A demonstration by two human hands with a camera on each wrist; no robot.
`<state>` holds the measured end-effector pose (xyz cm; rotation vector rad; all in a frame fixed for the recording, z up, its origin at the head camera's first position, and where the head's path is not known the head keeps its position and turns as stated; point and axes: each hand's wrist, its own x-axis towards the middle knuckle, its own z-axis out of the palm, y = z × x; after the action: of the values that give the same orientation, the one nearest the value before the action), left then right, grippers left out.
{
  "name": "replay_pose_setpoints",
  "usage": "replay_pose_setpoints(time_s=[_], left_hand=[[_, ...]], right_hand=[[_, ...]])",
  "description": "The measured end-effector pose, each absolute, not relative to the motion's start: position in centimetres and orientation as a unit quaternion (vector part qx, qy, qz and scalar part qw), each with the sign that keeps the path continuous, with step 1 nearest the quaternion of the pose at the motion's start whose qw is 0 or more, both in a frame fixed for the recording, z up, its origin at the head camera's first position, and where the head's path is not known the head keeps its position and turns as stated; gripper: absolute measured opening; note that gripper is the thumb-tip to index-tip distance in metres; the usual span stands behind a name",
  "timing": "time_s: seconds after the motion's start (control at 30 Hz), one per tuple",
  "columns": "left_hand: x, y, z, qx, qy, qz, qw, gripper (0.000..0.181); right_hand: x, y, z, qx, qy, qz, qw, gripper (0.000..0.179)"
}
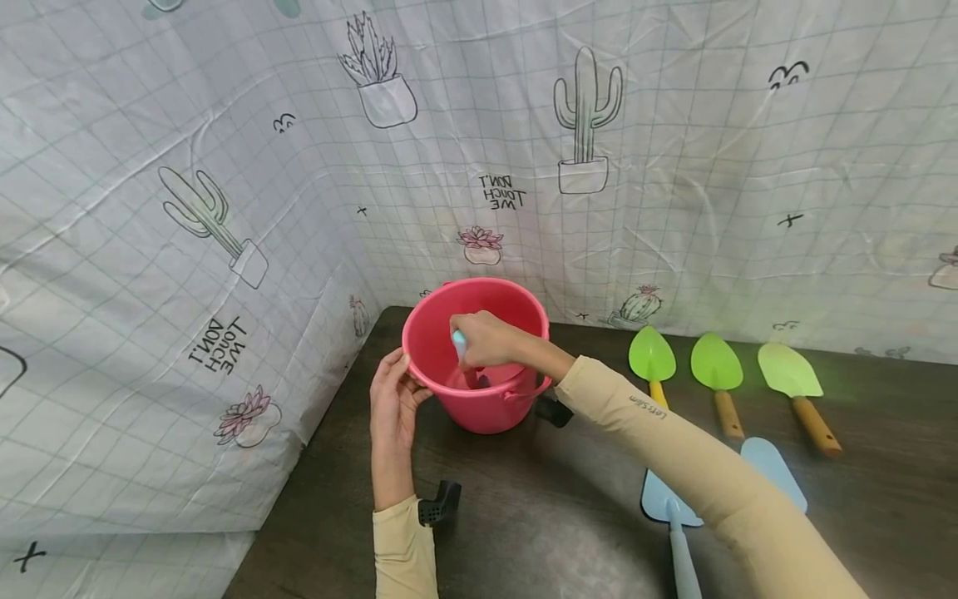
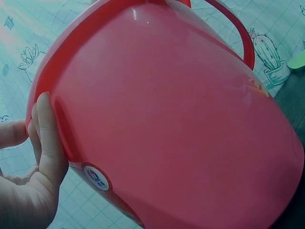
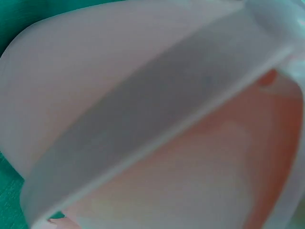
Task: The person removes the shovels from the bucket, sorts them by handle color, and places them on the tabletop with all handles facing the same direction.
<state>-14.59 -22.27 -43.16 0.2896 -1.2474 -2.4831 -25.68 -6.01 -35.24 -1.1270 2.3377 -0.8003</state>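
A pink plastic bucket [image 1: 486, 409] stands on the dark table near the back wall. My left hand [image 1: 394, 391] pinches its left rim; the left wrist view shows the thumb on one side of the rim and the fingers [image 2: 47, 129] on the other. Over the bucket's mouth, my right hand [image 1: 490, 339] grips a light-blue handle [image 1: 459, 343] that points down inside. The lower end of that tool lies in the bucket, mostly hidden, and I cannot tell its kind. In the right wrist view, the bucket's wall and rim [image 3: 157, 100] fill most of the picture, blurred and pale.
Right of the bucket lie three hand trowels with green blades: one yellow-handled trowel [image 1: 653, 356] and two wooden-handled, including the far-right trowel [image 1: 791, 372]. A light-blue trowel [image 1: 666, 499] and another blue blade [image 1: 774, 470] lie beside my right sleeve. A patterned sheet [image 1: 449, 150] hangs behind.
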Motion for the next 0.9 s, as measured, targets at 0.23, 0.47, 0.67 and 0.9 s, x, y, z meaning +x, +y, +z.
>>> replay_pose_setpoints(time_s=[0.23, 0.47, 0.67, 0.9], left_hand=[[-14.6, -22.2, -43.1, 0.099, -0.446, -0.872, 0.175, 0.02], [-14.7, -22.1, -43.1, 0.103, -0.437, -0.875, 0.178, 0.02], [-14.8, -22.0, -43.0, 0.104, -0.439, -0.875, 0.179, 0.021], [-14.7, -22.0, -43.1, 0.106, -0.433, -0.877, 0.177, 0.019]], right_hand=[[-26.0, -5.1, -34.8, -0.4, 0.84, -0.294, 0.22, 0.022], [-25.8, -4.2, -34.2, -0.384, 0.847, -0.304, 0.206, 0.021], [-26.6, -3.4, -34.7, -0.393, 0.841, -0.314, 0.202, 0.017], [-25.8, -2.3, -33.1, -0.383, 0.846, -0.308, 0.209, 0.019]])
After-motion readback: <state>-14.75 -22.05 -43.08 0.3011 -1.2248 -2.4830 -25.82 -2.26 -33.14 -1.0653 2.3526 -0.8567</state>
